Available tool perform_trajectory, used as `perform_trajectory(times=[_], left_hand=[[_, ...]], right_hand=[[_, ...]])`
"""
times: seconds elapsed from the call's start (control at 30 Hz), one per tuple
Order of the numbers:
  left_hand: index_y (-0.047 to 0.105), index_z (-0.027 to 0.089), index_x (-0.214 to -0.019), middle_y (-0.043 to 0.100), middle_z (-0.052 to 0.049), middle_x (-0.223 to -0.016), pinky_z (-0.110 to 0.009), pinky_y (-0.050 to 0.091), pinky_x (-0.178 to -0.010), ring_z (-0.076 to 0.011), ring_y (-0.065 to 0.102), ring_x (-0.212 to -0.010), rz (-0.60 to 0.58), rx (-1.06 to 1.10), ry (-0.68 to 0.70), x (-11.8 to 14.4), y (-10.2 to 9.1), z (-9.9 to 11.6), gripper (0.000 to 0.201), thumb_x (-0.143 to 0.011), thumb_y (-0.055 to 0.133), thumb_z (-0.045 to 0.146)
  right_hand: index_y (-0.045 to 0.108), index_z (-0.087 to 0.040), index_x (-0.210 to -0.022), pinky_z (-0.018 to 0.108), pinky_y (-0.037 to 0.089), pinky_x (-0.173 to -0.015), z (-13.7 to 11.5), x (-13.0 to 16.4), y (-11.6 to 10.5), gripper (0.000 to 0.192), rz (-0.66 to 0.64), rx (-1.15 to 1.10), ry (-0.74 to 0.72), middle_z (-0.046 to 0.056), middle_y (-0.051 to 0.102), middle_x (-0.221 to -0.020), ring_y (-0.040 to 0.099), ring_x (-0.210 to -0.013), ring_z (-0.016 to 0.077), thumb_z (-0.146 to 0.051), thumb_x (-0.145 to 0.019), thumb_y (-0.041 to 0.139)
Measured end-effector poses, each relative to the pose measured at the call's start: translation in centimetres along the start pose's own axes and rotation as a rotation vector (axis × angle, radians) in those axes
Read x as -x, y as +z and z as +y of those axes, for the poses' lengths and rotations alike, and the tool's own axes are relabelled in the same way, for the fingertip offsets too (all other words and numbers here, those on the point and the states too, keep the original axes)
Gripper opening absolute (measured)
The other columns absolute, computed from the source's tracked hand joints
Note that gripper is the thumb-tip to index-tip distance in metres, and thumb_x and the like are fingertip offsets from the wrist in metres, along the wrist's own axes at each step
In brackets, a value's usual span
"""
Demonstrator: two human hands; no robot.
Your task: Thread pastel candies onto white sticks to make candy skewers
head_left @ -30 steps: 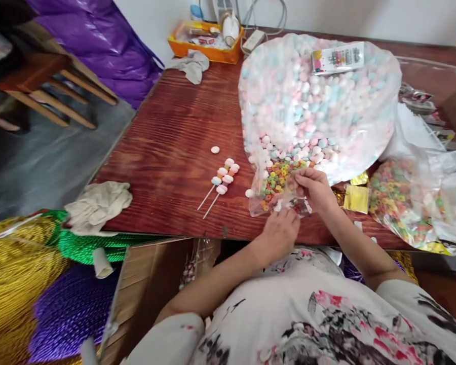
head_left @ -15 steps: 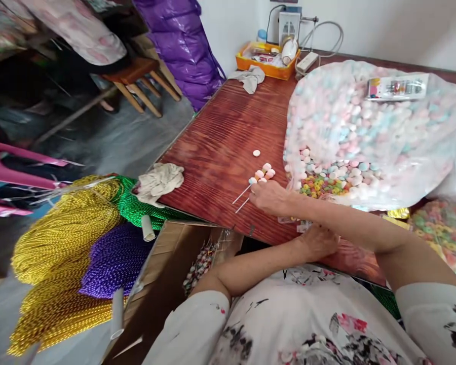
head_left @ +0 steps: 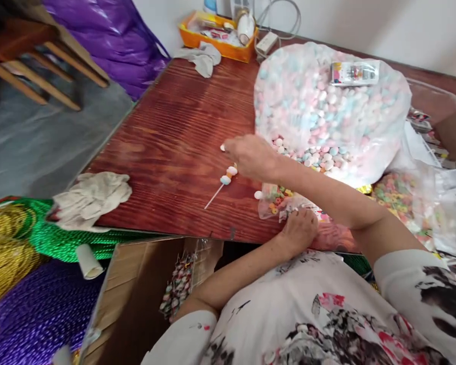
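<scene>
Here we see, at the far left, bundles of gold, green and purple cord (head_left: 30,263) and beside them an open cardboard box (head_left: 144,289) holding a bunch of wrapped candy sticks (head_left: 177,291). Further back an orange tray (head_left: 216,38) carries small odds and ends. To the right a big clear bag (head_left: 327,106) is full of pink, blue and white marshmallows, a small clear bag (head_left: 279,200) holds coloured cereal rings, and another sack of rings (head_left: 399,197) lies at the far right.

We find all of this on a dark red wooden table (head_left: 175,126), with a crumpled cloth (head_left: 91,197) on its near left corner, a grey cloth (head_left: 203,57) by the tray, and a purple sheet (head_left: 110,30) over the grey floor behind.

Our right hand (head_left: 251,157) reaches across, its fingers pinched together on a white marshmallow (head_left: 222,147) at their tips, just above a marshmallow skewer (head_left: 222,183) lying on the wood. A loose marshmallow (head_left: 258,194) sits beside the small bag. Our left hand (head_left: 298,230) rests at the table edge, fingers curled onto the small bag's near end; we cannot tell if it truly grips it
</scene>
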State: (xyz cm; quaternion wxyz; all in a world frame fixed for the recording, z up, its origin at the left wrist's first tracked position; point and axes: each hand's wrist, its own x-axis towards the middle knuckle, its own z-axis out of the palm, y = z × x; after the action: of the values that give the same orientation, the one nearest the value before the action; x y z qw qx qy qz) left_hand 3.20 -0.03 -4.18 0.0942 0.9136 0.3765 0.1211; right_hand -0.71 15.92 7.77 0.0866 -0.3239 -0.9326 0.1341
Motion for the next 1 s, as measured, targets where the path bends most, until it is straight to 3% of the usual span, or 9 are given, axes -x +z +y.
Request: perform_trajectory(times=[0.1, 0.27, 0.37, 0.47, 0.57, 0.63, 0.73, 0.83, 1.0], left_hand=[[0.069, 0.011, -0.095, 0.067, -0.016, -0.096, -0.04, 0.052, -0.077, -0.0286, 0.062, -0.1, 0.004, 0.017, -0.016, 0.1, -0.4, -0.4, 0.022, -0.089, 0.049, 0.007], [0.068, 0.016, -0.077, 0.067, -0.011, -0.087, -0.04, 0.05, -0.082, -0.0252, 0.061, -0.092, 0.19, 0.187, -0.084, -0.5, 0.1, -2.2, 0.017, -0.086, 0.054, 0.01], [0.066, 0.017, -0.073, 0.065, -0.006, -0.077, -0.039, 0.049, -0.083, -0.0217, 0.06, -0.082, 0.281, 0.34, -0.148, -0.4, 0.3, -3.3, 0.016, -0.087, 0.06, 0.016], [0.069, 0.017, -0.077, 0.066, -0.004, -0.076, -0.035, 0.049, -0.08, -0.0179, 0.06, -0.076, 0.304, 0.487, -0.133, 0.1, 0.2, -4.3, 0.013, -0.089, 0.067, 0.022], [0.07, 0.017, -0.079, 0.066, -0.003, -0.078, -0.03, 0.049, -0.074, -0.0161, 0.061, -0.075, 0.295, 0.581, -0.106, 0.6, -0.2, -5.0, 0.014, -0.089, 0.069, 0.025], [0.07, 0.016, -0.076, 0.066, -0.004, -0.078, -0.029, 0.049, -0.071, -0.0158, 0.062, -0.075, 0.281, 0.606, -0.107, 0.7, -0.4, -5.3, 0.017, -0.09, 0.069, 0.026], [0.07, 0.016, -0.074, 0.067, -0.004, -0.079, -0.029, 0.049, -0.07, -0.0158, 0.062, -0.074, 0.28, 0.608, -0.113, 0.7, -0.5, -5.5, 0.019, -0.091, 0.067, 0.025], [0.072, 0.017, -0.078, 0.068, -0.004, -0.079, -0.03, 0.051, -0.071, -0.0163, 0.063, -0.075, 0.286, 0.591, -0.119, 0.6, -0.4, -5.3, 0.014, -0.09, 0.067, 0.024], [0.071, 0.017, -0.077, 0.068, -0.005, -0.079, -0.031, 0.052, -0.072, -0.0168, 0.063, -0.076, 0.308, 0.544, -0.115, 0.5, -0.5, -4.8, 0.016, -0.09, 0.065, 0.023]], right_hand=[[0.052, -0.015, -0.075, 0.024, 0.041, -0.079, 2.6, 0.7, -0.7, 0.028, 0.081, -0.1, 0.213, -0.005, 0.051, -0.067, 0.06, -0.077, 0.0087, -0.013, -0.099, 0.04], [0.053, -0.018, -0.069, 0.022, 0.045, -0.072, 4.0, 4.3, -1.6, 0.025, 0.322, -0.43, 0.202, -0.007, 0.052, -0.061, 0.057, -0.065, 0.008, -0.011, -0.093, 0.059], [0.06, -0.017, -0.082, 0.02, 0.047, -0.06, 4.3, 10.1, -4.0, 0.02, 0.599, -0.703, 0.223, -0.003, 0.064, -0.074, 0.061, -0.061, 0.0061, -0.022, -0.099, 0.053], [0.066, -0.018, -0.089, 0.02, 0.048, -0.053, 4.7, 18.2, -6.2, 0.021, 0.948, -0.841, 0.343, 0.0, 0.068, -0.076, 0.063, -0.058, 0.0073, -0.034, -0.098, 0.057], [0.07, -0.021, -0.08, 0.023, 0.048, -0.046, 4.9, 26.0, -6.3, 0.021, 1.165, -0.869, 0.424, 0.001, 0.069, -0.071, 0.06, -0.051, 0.0096, -0.037, -0.092, 0.067], [0.073, -0.021, -0.077, 0.025, 0.046, -0.041, 4.7, 29.7, -5.0, 0.021, 1.187, -0.922, 0.475, 0.002, 0.068, -0.066, 0.058, -0.046, 0.0117, -0.039, -0.088, 0.071], [0.074, -0.02, -0.077, 0.028, 0.05, -0.041, 3.8, 32.2, -2.5, 0.019, 1.184, -1.009, 0.559, 0.003, 0.07, -0.065, 0.06, -0.046, 0.0148, -0.037, -0.085, 0.075], [0.073, -0.019, -0.078, 0.027, 0.05, -0.041, 2.9, 32.3, -0.8, 0.018, 1.192, -1.073, 0.598, 0.003, 0.072, -0.067, 0.063, -0.048, 0.015, -0.035, -0.087, 0.073], [0.073, -0.02, -0.082, 0.027, 0.052, -0.046, 2.8, 31.1, 0.3, 0.017, 1.133, -1.117, 0.631, 0.003, 0.072, -0.07, 0.066, -0.053, 0.0156, -0.036, -0.086, 0.075]])
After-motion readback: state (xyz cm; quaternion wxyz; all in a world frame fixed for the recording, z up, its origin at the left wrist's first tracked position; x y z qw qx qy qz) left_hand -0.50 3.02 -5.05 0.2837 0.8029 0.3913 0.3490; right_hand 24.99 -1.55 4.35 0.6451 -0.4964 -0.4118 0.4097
